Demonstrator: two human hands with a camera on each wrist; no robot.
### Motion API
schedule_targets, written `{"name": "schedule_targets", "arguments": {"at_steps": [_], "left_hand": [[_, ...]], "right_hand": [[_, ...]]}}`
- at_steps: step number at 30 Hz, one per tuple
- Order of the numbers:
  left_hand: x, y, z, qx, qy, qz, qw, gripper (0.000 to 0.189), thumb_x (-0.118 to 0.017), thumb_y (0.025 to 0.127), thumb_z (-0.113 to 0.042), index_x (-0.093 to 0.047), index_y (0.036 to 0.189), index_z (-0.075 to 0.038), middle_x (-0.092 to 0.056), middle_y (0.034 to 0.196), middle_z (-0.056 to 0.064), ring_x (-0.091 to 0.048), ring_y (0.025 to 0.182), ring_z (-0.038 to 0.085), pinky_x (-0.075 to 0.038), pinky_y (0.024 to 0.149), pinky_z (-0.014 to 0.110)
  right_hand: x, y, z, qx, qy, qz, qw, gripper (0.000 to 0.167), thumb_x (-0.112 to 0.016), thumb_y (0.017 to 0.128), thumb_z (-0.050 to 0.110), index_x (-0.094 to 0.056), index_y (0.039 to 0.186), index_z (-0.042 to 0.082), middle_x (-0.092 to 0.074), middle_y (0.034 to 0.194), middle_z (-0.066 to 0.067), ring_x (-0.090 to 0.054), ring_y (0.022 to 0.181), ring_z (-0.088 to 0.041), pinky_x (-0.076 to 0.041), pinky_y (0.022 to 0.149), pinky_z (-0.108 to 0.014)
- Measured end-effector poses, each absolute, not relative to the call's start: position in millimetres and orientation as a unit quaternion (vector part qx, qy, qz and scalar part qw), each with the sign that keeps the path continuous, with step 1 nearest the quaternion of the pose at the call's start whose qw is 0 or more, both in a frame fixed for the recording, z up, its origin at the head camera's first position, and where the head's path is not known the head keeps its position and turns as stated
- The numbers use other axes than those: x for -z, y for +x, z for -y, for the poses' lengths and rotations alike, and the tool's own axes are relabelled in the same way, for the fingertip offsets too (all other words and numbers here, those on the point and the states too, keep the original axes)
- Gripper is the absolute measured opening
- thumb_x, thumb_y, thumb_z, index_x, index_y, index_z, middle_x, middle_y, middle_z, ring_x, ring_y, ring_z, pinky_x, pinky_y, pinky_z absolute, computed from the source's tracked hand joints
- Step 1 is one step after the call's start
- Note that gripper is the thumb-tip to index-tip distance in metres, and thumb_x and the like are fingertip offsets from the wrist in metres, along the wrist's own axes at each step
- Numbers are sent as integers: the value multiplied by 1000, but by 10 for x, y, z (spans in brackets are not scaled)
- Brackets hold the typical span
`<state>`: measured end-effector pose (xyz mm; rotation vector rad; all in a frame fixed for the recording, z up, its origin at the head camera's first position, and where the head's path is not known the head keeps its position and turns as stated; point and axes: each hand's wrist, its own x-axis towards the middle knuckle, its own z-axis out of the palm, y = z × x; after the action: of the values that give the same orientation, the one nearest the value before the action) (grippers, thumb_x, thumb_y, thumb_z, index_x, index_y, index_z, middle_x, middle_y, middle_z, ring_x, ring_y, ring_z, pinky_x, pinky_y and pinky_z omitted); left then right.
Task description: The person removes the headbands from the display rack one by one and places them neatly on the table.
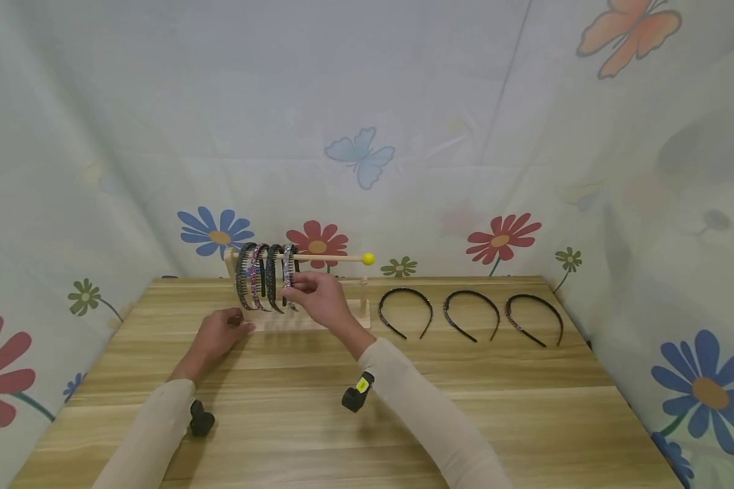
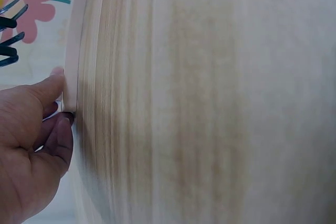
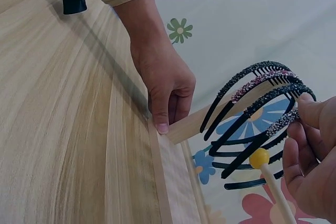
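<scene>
A wooden stand at the back of the table carries a rod with a yellow ball on its end. Several glittery headbands hang from the rod, among them a pink one between dark ones. Nearest the ball side is a silver headband; my right hand pinches its sparkly band between thumb and fingers. At the stand's left end, my left hand grips the base, thumb on top and fingers curled beneath by the corner. The gripped base corner is partly hidden by that hand.
To the right of the stand, three headbands lie in a row on the wooden table: a left one, a middle one and a right one. A flower-patterned cloth rises behind the table.
</scene>
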<state>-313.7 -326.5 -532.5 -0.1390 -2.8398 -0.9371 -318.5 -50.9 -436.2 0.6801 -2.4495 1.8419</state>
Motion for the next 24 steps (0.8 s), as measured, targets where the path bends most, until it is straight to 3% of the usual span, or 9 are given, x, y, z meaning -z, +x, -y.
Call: {"name": "schedule_targets", "arguments": {"at_steps": [11,24], "left_hand": [[5321,-3133,3267,323,-50,942,72,29,-73,97,-25,-71,109,2,-71,114,26,-67,109,43,-54,93,58],[5336,-3145,3266,322,-50,943,62,28,-71,98,-26,-70,104,1,-71,113,27,-67,108,43,-54,93,58]], "right_hand": [[4252,-3218,396,-586,211,782,10,34,-77,93,26,-74,120,7,-77,108,-4,-71,95,-11,-59,75,-25],[4193,-3262,224,-581,233,779,37,29,-75,94,26,-75,117,9,-77,107,0,-71,94,-9,-57,72,-24]]}}
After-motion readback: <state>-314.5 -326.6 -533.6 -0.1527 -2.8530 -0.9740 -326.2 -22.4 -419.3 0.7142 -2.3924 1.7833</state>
